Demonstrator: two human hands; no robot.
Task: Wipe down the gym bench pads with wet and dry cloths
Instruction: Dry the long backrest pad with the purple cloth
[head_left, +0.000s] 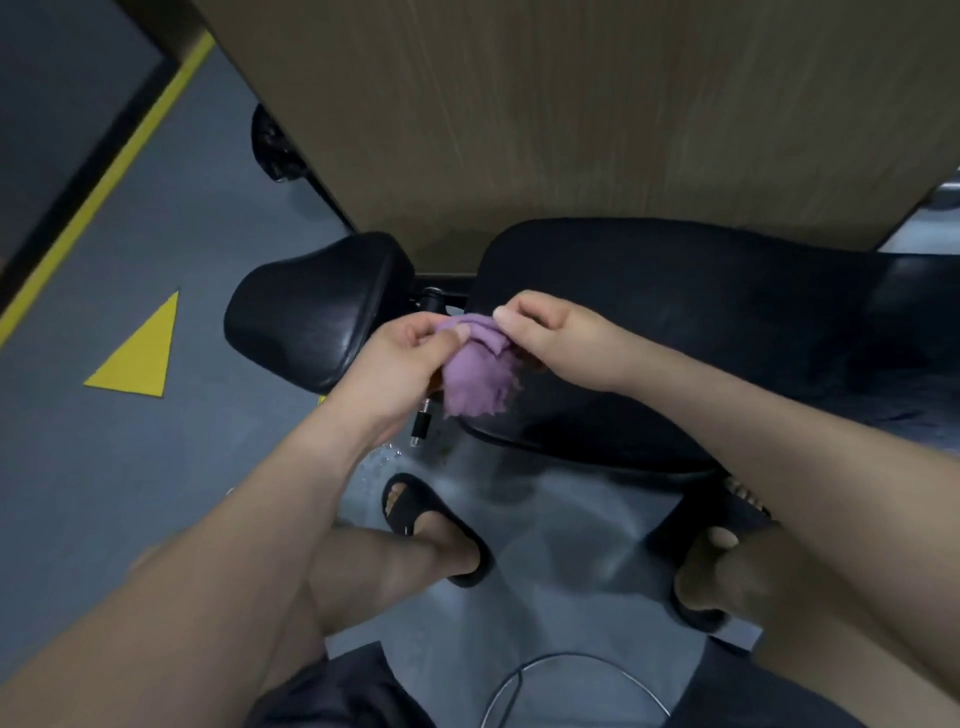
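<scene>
Both hands hold a bunched purple cloth (475, 379) in the air above the gap between two black bench pads. My left hand (400, 364) pinches the cloth's left side with thumb and fingers. My right hand (550, 340) grips its upper right edge. The small seat pad (311, 312) lies to the left of the hands. The long back pad (701, 332) stretches to the right, under my right forearm. The cloth hangs free and touches neither pad as far as I can tell.
A brown wooden panel (571, 114) stands right behind the bench. The grey floor carries a yellow triangle (137, 358) and a yellow stripe (119, 166) at left. Water drops (384, 460) lie on the floor by my feet in black slippers (434, 525). A thin cable (519, 686) loops below.
</scene>
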